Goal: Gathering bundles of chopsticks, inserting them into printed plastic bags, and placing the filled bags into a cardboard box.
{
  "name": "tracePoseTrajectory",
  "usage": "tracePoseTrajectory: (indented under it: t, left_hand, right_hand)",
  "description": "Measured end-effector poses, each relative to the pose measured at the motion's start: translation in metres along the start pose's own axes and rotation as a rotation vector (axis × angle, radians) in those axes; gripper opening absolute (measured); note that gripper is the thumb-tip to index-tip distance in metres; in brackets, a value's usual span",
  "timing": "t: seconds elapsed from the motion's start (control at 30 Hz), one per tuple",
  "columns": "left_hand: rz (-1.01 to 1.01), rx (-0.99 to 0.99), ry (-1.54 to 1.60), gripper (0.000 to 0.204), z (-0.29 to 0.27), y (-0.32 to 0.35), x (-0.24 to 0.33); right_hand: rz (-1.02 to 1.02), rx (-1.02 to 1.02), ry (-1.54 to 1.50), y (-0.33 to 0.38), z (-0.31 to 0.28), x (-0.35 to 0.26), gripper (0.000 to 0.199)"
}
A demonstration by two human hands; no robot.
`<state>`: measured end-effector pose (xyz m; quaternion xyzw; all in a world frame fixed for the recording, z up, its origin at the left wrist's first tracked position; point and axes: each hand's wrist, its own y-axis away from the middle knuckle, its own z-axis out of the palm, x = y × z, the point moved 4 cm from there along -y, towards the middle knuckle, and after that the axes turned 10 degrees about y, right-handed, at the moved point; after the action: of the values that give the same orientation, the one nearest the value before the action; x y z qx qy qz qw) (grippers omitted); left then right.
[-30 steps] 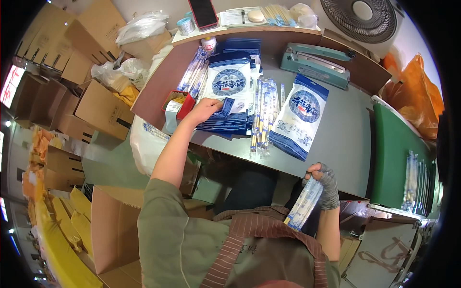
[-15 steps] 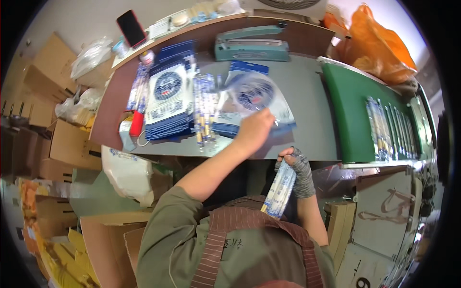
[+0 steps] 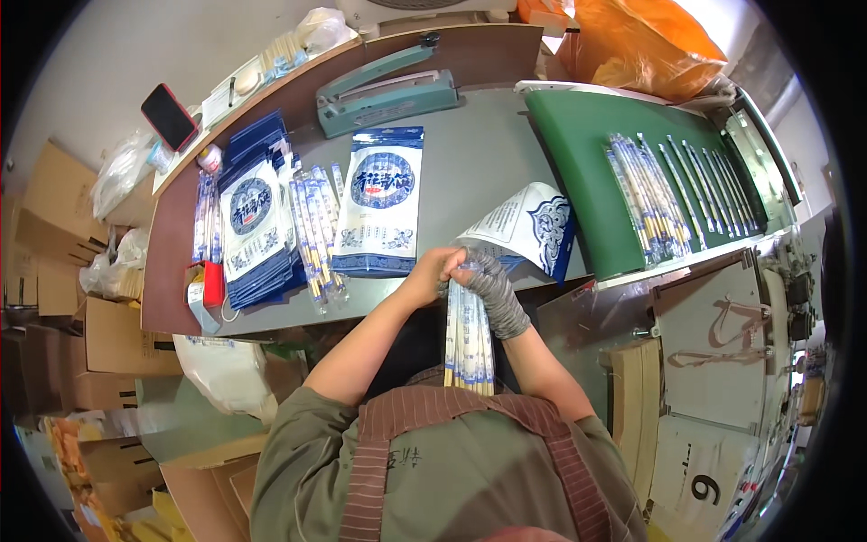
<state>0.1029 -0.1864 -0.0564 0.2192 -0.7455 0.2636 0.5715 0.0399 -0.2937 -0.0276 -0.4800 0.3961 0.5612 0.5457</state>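
Note:
Both my hands meet at the table's front edge over a bundle of wrapped chopsticks, which hangs down toward my apron. My right hand, in a grey fingerless wrap, is closed round the bundle's upper end. My left hand has its fingers closed at that same end, partly hidden by the right. Just beyond them a white and blue pouch lies curled on the table, its near edge close to my fingers. Another printed pouch lies flat to the left, beside loose wrapped chopsticks.
A pile of pouches lies on the table's left, with a red tape dispenser nearby. At the back stands a green bag sealer. More chopsticks rest on the green board at right. Cardboard boxes stand at left.
My left hand has come back from the pouches to meet my right at the chopstick bundle. A curled pouch now lies beyond my hands, and the view has swung right.

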Motion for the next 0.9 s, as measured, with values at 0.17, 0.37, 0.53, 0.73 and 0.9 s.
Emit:
tracePoseTrajectory:
  t: [0.17, 0.37, 0.53, 0.73, 0.9]
  left_hand:
    - [-0.253, 0.258, 0.154, 0.011, 0.008, 0.001, -0.014]
    - [0.124, 0.738, -0.144, 0.007, 0.013, 0.014, 0.015]
    - [0.525, 0.65, -0.402, 0.016, 0.025, 0.033, 0.055]
    - [0.459, 0.363, -0.322, 0.024, 0.053, 0.108, 0.052]
    - [0.096, 0.529, -0.059, 0.038, 0.044, 0.11, 0.04]
  right_hand:
    - [0.057, 0.086, -0.084, -0.001, -0.025, 0.024, 0.018]
    - [0.101, 0.227, 0.29, 0.003, -0.03, 0.026, 0.019]
    - [0.234, 0.191, 0.274, 0.032, -0.008, 0.026, 0.048]
    - [0.423, 0.029, -0.169, 0.124, 0.024, 0.023, 0.074]
    - [0.113, 0.209, 0.424, 0.128, 0.002, 0.05, 0.044]
